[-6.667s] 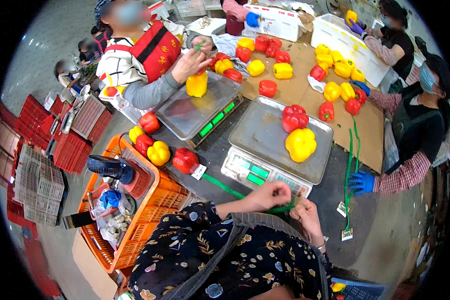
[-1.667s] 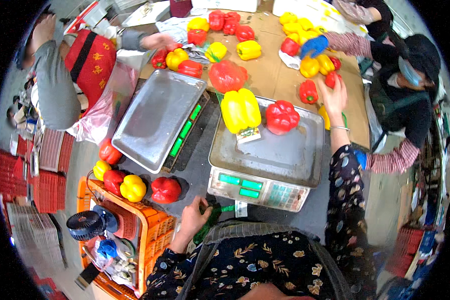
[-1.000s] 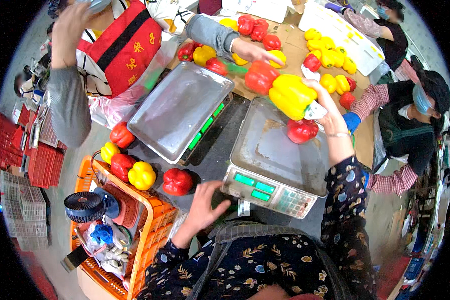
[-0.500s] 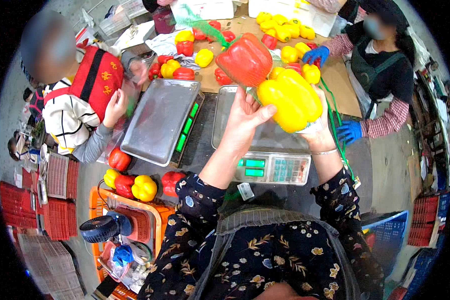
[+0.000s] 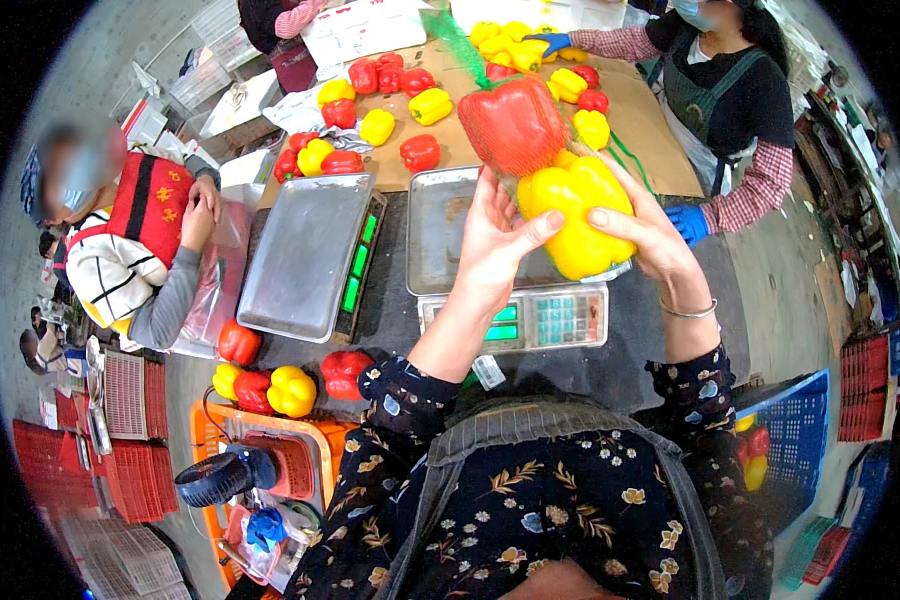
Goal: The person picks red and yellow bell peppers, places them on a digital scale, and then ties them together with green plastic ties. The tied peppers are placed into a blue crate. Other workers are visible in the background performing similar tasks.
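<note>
My left hand (image 5: pixel 498 228) and my right hand (image 5: pixel 655 232) hold up a yellow bell pepper (image 5: pixel 575 215) between them, above the near scale. Both thumbs lie across its front. Directly above it, touching it, is a red bell pepper (image 5: pixel 515 127) wrapped in fine mesh netting. The netting gathers into a green tail (image 5: pixel 454 45) at the top. My left fingertips reach up beside the red pepper. The fingers behind the yellow pepper are partly hidden. Beneath my hands stands a scale with a metal pan (image 5: pixel 433 215) and a keypad (image 5: pixel 560 318).
A second scale pan (image 5: pixel 305 255) stands left. Loose red and yellow peppers (image 5: pixel 420 152) lie on the far cardboard, more at the near left edge. A crate with a fan (image 5: pixel 215 480) is below left, a blue crate (image 5: pixel 795 450) right. Co-workers stand left and right.
My right thumb has come round onto the yellow pepper's front. The right co-worker's gloved hand has moved to the far yellow peppers. The left person now has their hands together. My view has shifted slightly.
</note>
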Demonstrator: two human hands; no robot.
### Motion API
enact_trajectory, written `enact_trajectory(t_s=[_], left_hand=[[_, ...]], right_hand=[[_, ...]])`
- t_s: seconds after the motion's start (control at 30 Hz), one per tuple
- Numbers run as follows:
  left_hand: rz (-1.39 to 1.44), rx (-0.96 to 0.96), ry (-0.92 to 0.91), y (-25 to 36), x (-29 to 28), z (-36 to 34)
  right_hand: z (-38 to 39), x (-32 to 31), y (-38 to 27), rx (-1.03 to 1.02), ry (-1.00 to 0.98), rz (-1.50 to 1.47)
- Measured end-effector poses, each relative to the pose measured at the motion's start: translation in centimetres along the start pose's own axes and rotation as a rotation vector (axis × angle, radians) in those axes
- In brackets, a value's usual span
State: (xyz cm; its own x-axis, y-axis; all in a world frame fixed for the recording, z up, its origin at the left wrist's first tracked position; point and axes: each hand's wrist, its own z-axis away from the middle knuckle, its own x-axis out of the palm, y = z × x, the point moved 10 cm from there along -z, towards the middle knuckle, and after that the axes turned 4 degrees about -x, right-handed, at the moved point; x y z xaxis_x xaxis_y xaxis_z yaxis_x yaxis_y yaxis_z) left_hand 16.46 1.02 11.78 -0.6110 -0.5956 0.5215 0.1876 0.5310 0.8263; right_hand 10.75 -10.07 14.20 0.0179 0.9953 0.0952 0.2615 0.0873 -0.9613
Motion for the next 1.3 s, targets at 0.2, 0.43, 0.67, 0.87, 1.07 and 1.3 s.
enact_trajectory(t_s=[0.2,0.43,0.67,0.87,1.07,1.3], left_hand=[[-0.047,-0.007,-0.037,-1.1,0.1,-0.3],[-0.011,0.078,0.004,1.9,1.2,-1.6],[0.032,0.038,-0.008,1.6,1.5,-1.2],[-0.061,0.085,-0.001,1.6,2.0,-1.2],[-0.012,0.063,-0.044,1.1,2.6,-0.8],[0.147,0.040,-0.152,0.7,3.6,-0.5]], right_hand=[[1.3,-0.5,0.4,-0.013,0.118,-0.132],[2.7,0.1,0.8,0.005,0.148,-0.118],[3.4,-0.1,0.5,0.027,0.167,-0.137],[4.0,-0.3,-0.3,-0.018,0.180,-0.061],[5.1,-0.5,-0.7,-0.045,0.201,-0.001],[5.7,-0.9,0.3,-0.079,0.150,-0.169]])
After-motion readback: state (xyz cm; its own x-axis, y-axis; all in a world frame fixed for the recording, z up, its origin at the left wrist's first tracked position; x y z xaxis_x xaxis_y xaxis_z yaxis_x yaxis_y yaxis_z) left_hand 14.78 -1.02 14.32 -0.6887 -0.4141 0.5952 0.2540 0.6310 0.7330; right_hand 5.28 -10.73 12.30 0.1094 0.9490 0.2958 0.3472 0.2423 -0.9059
